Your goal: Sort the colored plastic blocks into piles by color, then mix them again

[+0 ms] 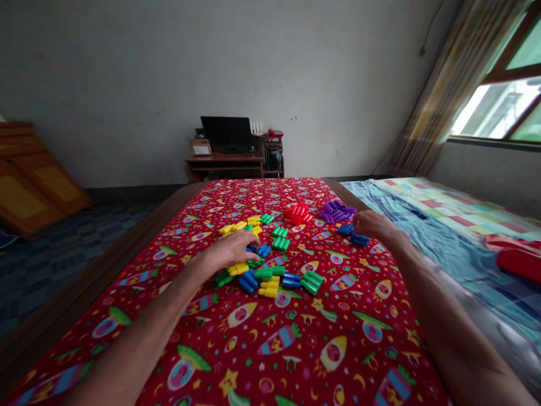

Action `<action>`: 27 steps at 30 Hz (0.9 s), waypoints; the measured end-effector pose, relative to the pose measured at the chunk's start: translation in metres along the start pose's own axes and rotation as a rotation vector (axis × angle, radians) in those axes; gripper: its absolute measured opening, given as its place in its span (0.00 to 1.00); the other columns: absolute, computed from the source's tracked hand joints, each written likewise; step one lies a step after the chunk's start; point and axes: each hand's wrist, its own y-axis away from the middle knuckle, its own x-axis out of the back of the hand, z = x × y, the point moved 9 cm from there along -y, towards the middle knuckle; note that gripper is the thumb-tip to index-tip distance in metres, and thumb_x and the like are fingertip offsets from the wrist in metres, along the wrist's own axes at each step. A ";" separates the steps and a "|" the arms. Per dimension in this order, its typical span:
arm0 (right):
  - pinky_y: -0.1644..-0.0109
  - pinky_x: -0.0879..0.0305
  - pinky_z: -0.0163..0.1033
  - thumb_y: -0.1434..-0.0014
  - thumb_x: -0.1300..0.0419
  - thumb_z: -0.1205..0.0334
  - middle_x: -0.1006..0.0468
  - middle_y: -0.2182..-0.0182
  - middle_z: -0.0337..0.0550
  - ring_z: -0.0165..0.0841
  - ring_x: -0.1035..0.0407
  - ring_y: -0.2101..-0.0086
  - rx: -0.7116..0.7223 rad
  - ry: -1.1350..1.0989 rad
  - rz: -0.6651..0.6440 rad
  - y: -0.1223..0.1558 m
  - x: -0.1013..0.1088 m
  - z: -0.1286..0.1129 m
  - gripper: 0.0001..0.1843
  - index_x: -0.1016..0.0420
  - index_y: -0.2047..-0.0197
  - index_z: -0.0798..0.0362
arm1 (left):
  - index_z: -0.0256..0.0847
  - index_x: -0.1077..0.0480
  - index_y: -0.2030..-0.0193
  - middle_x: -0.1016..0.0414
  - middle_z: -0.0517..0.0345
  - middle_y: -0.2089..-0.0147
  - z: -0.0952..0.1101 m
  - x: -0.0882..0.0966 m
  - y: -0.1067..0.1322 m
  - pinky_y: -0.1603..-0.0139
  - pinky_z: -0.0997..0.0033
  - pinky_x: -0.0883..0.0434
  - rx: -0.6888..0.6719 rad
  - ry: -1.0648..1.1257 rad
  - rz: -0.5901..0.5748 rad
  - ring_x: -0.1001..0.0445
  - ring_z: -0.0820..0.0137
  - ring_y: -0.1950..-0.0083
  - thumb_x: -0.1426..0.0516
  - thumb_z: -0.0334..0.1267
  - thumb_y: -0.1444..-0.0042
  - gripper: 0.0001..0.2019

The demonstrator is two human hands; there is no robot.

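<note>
Plastic toy blocks lie on a red tablecloth printed with rockets. My left hand rests knuckles up on a mixed pile of yellow, blue and green blocks, fingers curled over a blue block. My right hand is further out to the right, fingers closed on blue blocks at a small blue pile. A red pile and a purple pile sit sorted just beyond it. Yellow blocks and green blocks lie between.
The table's wooden edge runs along the left. A bed with a blue and checked sheet adjoins on the right, with a red object on it. A desk with a monitor stands at the far wall; a window is at right.
</note>
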 end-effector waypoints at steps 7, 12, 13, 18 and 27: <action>0.64 0.38 0.35 0.35 0.52 0.65 0.20 0.66 0.49 0.32 0.28 0.68 0.342 -0.249 0.249 0.030 0.043 -0.107 0.16 0.23 0.59 0.55 | 0.43 0.31 0.43 0.29 0.48 0.41 -0.017 0.002 0.004 0.40 0.65 0.36 0.101 -0.048 -0.029 0.31 0.58 0.39 0.38 0.40 0.50 0.25; 0.45 0.35 0.45 0.39 0.47 0.72 0.31 0.42 0.60 0.40 0.35 0.44 0.931 -0.445 0.327 0.072 0.020 -0.223 0.24 0.35 0.40 0.59 | 0.42 0.35 0.39 0.32 0.47 0.37 -0.011 -0.002 0.005 0.37 0.64 0.38 0.113 -0.036 -0.074 0.33 0.59 0.37 0.42 0.35 0.48 0.27; 0.43 0.37 0.47 0.41 0.47 0.73 0.35 0.40 0.62 0.42 0.39 0.41 0.965 -0.436 0.320 0.074 0.011 -0.234 0.27 0.37 0.38 0.60 | 0.42 0.35 0.39 0.32 0.47 0.37 -0.007 -0.001 0.004 0.37 0.64 0.38 0.086 -0.024 -0.062 0.33 0.59 0.37 0.42 0.35 0.49 0.28; 0.44 0.35 0.47 0.37 0.50 0.73 0.30 0.45 0.62 0.41 0.33 0.46 1.023 -0.462 0.274 0.070 -0.008 -0.246 0.21 0.34 0.42 0.60 | 0.46 0.36 0.38 0.33 0.53 0.36 0.010 -0.003 0.002 0.37 0.65 0.37 -0.029 0.040 -0.031 0.33 0.61 0.37 0.42 0.33 0.52 0.31; 0.61 0.37 0.36 0.36 0.46 0.65 0.24 0.57 0.49 0.34 0.31 0.61 0.959 -0.502 0.260 0.060 -0.015 -0.239 0.11 0.33 0.49 0.55 | 0.42 0.31 0.44 0.29 0.51 0.48 0.036 -0.005 -0.005 0.44 0.64 0.32 -0.111 0.174 0.023 0.29 0.61 0.46 0.40 0.32 0.54 0.27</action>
